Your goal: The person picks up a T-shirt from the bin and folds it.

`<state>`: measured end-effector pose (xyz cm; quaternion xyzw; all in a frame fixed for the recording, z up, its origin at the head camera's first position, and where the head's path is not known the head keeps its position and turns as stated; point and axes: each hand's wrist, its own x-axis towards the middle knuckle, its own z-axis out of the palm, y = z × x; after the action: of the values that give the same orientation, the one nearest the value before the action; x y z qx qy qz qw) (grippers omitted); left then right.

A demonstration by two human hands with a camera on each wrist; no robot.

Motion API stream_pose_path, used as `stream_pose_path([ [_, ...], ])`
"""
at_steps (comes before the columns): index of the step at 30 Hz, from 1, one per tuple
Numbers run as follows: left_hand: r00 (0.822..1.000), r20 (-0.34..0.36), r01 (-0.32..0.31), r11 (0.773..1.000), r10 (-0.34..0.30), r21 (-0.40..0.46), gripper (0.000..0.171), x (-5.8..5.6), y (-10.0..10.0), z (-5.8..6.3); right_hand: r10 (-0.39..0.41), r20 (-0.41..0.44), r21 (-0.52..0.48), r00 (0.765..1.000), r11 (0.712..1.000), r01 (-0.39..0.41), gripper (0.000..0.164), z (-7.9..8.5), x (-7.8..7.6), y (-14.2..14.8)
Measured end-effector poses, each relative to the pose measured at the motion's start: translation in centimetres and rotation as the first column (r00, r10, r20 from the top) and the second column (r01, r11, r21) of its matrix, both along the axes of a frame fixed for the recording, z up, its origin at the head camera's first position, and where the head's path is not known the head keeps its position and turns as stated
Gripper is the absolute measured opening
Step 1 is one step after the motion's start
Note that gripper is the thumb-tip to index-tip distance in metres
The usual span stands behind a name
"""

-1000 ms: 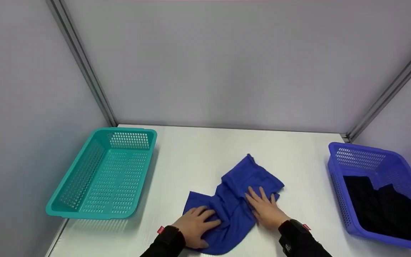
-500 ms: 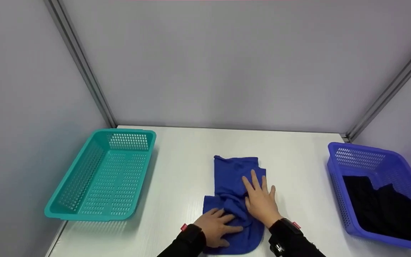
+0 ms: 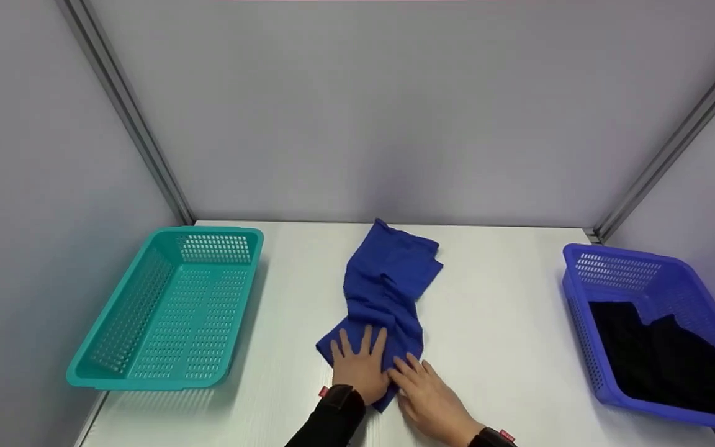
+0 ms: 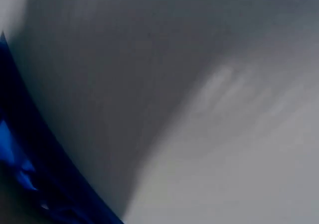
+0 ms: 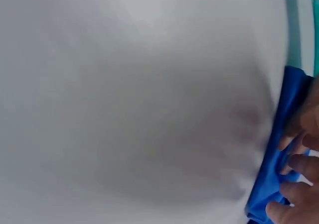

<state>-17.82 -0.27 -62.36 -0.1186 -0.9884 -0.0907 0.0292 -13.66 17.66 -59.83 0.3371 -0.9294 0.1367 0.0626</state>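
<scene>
Side by side, two bare hands rest on a blue cloth [image 3: 388, 267] on a white table [image 3: 494, 347]. The left hand [image 3: 360, 372] lies palm down over the cloth's near part, its fingers spread and straight, gripping nothing. Just beside it, the right hand [image 3: 429, 397] sets extended, relaxed fingers on the cloth's near right edge, with no grasp visible; its thumb is hidden in the head view.

From beneath the left fingers the cloth runs away from the person, wrinkled through its middle and smoother at the far end, where its far corner meets the line of the table's back edge. One corner pokes out to the left of the left hand; another points toward the person, between the two hands. The left wrist camera catches only a blurred strip of blue at its lower left, while the right wrist camera shows fingers of both hands over the cloth at its right border.

Well apart from the hands, a green basket [image 3: 193, 310] stands at left, and a purple basket [image 3: 624, 273] at right holds black fabric [image 3: 655, 360]. Grey-white panels [image 3: 364, 112] enclose the table at the back and sides. A black sleeve [image 3: 326, 425] covers the left forearm.
</scene>
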Motion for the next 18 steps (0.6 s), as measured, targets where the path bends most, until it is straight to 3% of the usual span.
stream_pose_path([
  [2, 0.998, 0.016, 0.064, 0.992, -0.066, 0.112, 0.071, -0.2, -0.1, 0.7, -0.001, 0.039, 0.026, 0.999, 1.000, 0.000, 0.046, -0.4, -0.1, 0.3],
  [3, 0.993, 0.042, 0.097, 0.977, -0.107, 0.192, 0.070, -0.2, -0.2, 1.2, -0.009, 0.055, 0.034, 0.998, 0.999, 0.008, 0.047, -0.5, -0.2, 0.4],
  [5, 0.973, 0.115, 0.147, 0.922, -0.200, 0.359, 0.070, -0.3, -0.1, 2.0, -0.033, 0.082, 0.059, 0.996, 0.998, 0.028, 0.050, -0.7, -0.5, 0.8],
  [7, 0.940, 0.181, 0.172, 0.862, -0.288, 0.477, 0.075, -0.3, 0.0, 2.6, -0.065, 0.085, 0.092, 0.994, 0.994, 0.057, 0.053, -0.9, -0.8, 1.2],
  [8, 0.925, 0.204, 0.181, 0.843, -0.321, 0.506, 0.078, -0.2, 0.1, 2.7, -0.088, 0.079, 0.106, 0.993, 0.991, 0.079, 0.055, -1.0, -0.9, 1.5],
  [9, 0.916, 0.206, 0.202, 0.839, -0.345, 0.505, 0.080, -0.1, 0.2, 2.8, -0.115, 0.068, 0.120, 0.991, 0.987, 0.107, 0.056, -1.1, -1.2, 1.7],
  [11, 0.914, 0.165, 0.271, 0.860, -0.371, 0.432, 0.082, 0.1, 0.4, 2.7, -0.182, 0.037, 0.137, 0.983, 0.975, 0.175, 0.058, -1.2, -1.7, 2.2],
  [13, 0.926, 0.120, 0.306, 0.898, -0.358, 0.317, 0.081, 0.5, 0.5, 2.5, -0.261, 0.021, 0.142, 0.965, 0.956, 0.255, 0.060, -1.2, -2.5, 2.6],
  [15, 0.936, 0.085, 0.318, 0.926, -0.341, 0.205, 0.078, 0.8, 0.5, 2.2, -0.331, 0.009, 0.150, 0.943, 0.933, 0.326, 0.062, -1.3, -3.3, 3.1],
  [18, 0.944, 0.099, 0.301, 0.946, -0.313, 0.118, 0.073, 1.3, 0.4, 1.9, -0.429, -0.013, 0.164, 0.903, 0.890, 0.425, 0.064, -1.3, -4.1, 3.5],
])
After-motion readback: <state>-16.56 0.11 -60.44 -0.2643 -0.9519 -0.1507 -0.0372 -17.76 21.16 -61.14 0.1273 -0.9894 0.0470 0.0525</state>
